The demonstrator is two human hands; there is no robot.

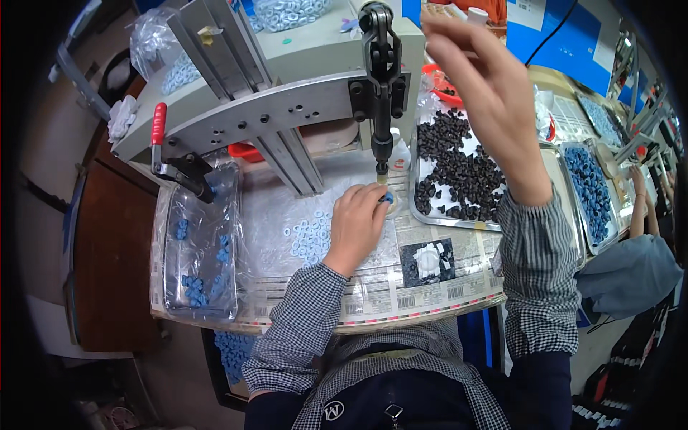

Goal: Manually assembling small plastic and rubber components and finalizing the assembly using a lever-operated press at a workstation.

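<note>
My left hand (356, 223) is closed, its fingertips on a small blue plastic part (388, 197) right under the tip of a black toggle clamp (382, 86). The fingers partly hide that part and its round seat. Raised to the right of the clamp, my right hand (494, 100) has its fingers stretched out, with nothing visible in them. Beside my left wrist lies a loose pile of pale blue rings (312, 239). A metal tray (459, 219) of small black parts (459, 168) sits below my right hand.
A metal frame (287, 115) spans the bench, with a red-handled clamp (159, 125) at its left. A lined tray (172, 301) holds blue parts at far left. A small bottle (399, 154) stands behind the seat. At right are a tray of blue parts (589, 190) and another person's arm (638, 201).
</note>
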